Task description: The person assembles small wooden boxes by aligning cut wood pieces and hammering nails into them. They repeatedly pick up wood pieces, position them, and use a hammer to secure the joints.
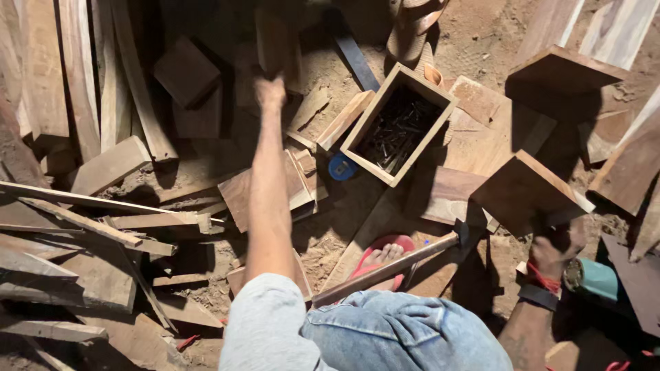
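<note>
- two hands in use, listed near to far.
- right hand (pixel 555 247): low, wrist bent, fingers clamped on a square wooden block (pixel 526 189); hammer (pixel 392 264) lies beside it.
- left hand (pixel 269 91): arm stretched straight forward, blurred, gripping a wood piece (pixel 271 41) over the scrap pile.
- nail box (pixel 399 124): beyond, between both hands.

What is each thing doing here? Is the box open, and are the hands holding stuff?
Wooden box: open, full of dark nails.
Left hand: stretched out, gripping a wood piece.
Right hand: holding a square board, tilted.
Hammer: lying across the lap, unheld.
Sandal: on the foot.
</note>
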